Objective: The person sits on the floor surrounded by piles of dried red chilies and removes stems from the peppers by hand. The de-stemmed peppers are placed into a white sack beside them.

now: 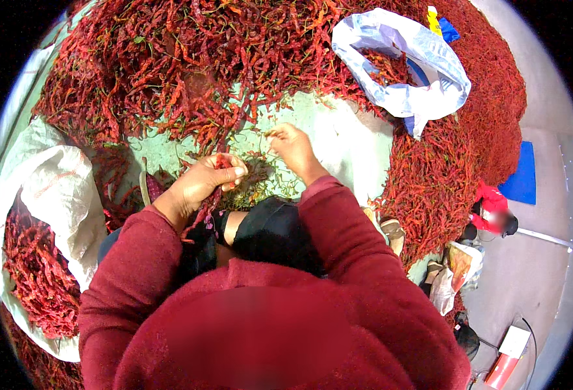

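Observation:
My left hand (201, 181) is closed around several dried red chili peppers (221, 162); some poke out above the thumb and others hang below the palm. To its right, my right hand (293, 148) is raised over the pale green ground sheet (310, 117), fingers curled and pinched together. A thin chili stem (267, 133) shows at its fingertips. Between the hands and my knees lies a litter of greenish stems (286, 183). Beyond both hands rises a large heap of dried red chilies (179, 63), with loose ones spread along its near edge.
A white woven sack (57, 180) holding chilies stands at my left. At the upper right, an open white plastic bag (432, 100) with chilies inside rests on the heap. A person in red (492, 202) sits at the far right, near a blue mat (523, 173).

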A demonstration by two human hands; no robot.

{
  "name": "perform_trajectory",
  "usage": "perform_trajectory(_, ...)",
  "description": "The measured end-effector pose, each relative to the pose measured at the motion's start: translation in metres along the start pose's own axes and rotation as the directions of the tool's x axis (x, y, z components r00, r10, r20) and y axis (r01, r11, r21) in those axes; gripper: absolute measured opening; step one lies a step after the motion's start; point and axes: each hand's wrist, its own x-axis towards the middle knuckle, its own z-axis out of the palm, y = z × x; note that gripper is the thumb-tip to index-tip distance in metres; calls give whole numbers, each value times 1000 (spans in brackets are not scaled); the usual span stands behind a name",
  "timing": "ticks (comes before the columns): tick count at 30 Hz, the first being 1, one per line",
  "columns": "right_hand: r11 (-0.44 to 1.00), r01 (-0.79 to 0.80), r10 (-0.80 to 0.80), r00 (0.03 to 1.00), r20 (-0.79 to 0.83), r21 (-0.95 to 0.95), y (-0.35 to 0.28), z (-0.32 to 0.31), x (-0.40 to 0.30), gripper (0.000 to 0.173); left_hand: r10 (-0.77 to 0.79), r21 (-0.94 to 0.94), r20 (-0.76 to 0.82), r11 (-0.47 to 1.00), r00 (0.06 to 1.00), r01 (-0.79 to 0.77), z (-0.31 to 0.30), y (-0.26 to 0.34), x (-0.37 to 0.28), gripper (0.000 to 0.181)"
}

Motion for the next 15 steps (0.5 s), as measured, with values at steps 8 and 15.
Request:
perform_trajectory(8,999,11,-16,991,-132,-39,-28,-108,28,15,113,616,75,776,991,-135,-6,-24,4,36)
perform_trajectory(15,111,398,217,885,-413,911,-37,-211,71,46,152,851,11,517,988,-89,-21,-52,24,44)
